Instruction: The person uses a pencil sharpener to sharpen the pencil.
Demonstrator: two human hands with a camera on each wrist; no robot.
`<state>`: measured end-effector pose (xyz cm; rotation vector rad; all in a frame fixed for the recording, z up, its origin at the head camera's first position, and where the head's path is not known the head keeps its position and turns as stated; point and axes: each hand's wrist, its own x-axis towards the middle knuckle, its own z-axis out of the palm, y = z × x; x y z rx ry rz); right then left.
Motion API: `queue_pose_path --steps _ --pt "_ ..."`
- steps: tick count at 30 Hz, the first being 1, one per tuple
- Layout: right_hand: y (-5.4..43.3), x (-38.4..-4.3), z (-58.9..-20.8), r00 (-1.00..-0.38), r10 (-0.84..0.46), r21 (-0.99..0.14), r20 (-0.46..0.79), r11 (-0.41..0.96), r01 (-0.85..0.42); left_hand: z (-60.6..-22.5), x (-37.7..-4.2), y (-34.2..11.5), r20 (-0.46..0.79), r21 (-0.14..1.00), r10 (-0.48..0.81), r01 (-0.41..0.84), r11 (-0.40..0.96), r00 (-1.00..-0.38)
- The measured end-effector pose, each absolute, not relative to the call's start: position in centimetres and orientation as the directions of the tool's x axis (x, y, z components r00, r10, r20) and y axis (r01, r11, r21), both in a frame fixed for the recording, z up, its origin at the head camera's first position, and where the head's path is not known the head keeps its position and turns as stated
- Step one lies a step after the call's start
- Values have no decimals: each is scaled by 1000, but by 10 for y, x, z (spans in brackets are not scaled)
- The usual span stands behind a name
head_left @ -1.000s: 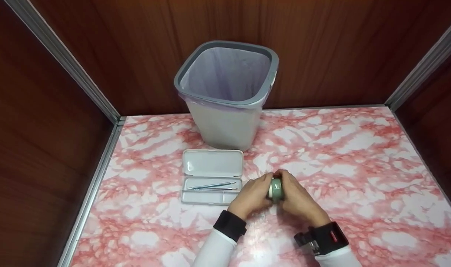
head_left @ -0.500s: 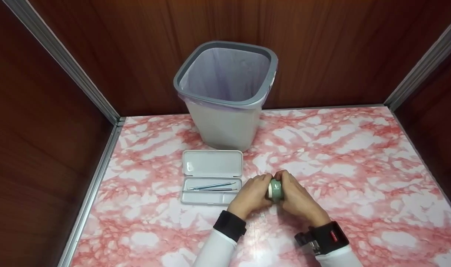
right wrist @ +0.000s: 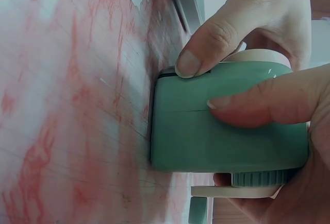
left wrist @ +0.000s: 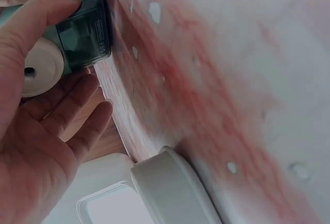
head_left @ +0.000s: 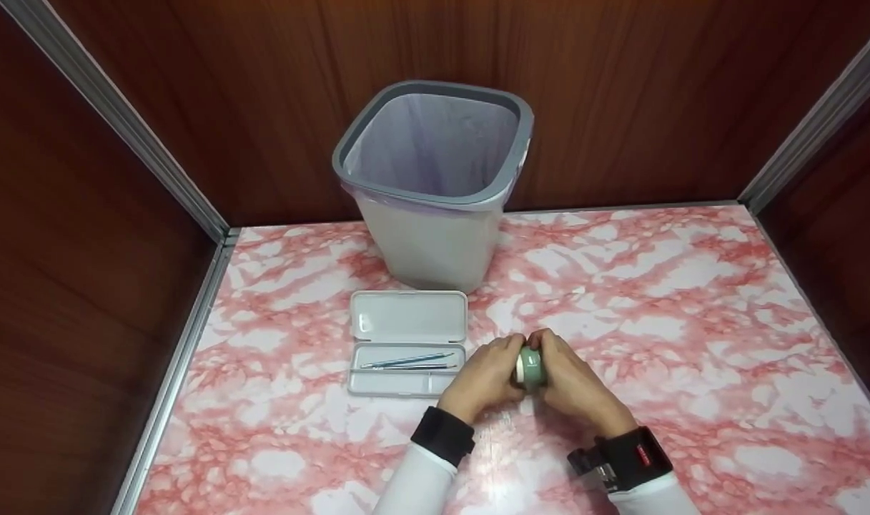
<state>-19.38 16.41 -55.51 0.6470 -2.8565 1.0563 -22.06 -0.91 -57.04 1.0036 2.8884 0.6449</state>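
Observation:
A green crank pencil sharpener (head_left: 532, 366) stands on the table between both hands. Its cream round front with a dark pencil hole (left wrist: 30, 71) and its dark see-through shavings drawer (left wrist: 82, 34) face left. My left hand (head_left: 483, 373) holds it from the front side, thumb over the body near the drawer and fingers on the other side. With thumb pressed along its top, my right hand (head_left: 579, 386) grips the body (right wrist: 227, 141) from the crank side. The cream crank arm (right wrist: 234, 192) and a ribbed green collar show in the right wrist view.
Left of the hands lies an open pale pencil case (head_left: 410, 315) with a few blue pencils (head_left: 409, 361) in it. Behind it stands a grey-rimmed trash bin (head_left: 435, 243) with a purple liner. Dark wood panels (head_left: 620, 107) enclose the red-and-white marbled table (head_left: 277, 458).

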Motion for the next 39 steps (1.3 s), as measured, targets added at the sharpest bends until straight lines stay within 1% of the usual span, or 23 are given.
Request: queue_pose_path --steps 4,9,17,28,39 --pt "164 -194 -555 -908 -382 -611 170 682 -401 -570 -220 -9 88 367 582 569 736 -809" --pt "164 -195 -555 -909 -381 -619 170 677 -399 -570 -221 -8 67 370 571 552 748 -818" --pt "164 -194 -557 -913 -371 -622 168 679 -390 -570 -220 -7 65 350 558 542 764 -827" --pt "165 -195 -555 -913 -375 -610 158 690 -389 -568 -219 -4 45 393 531 503 769 -846" --pt "165 -196 -554 -910 -384 -613 157 685 -394 -571 -220 -6 88 364 541 532 764 -837"
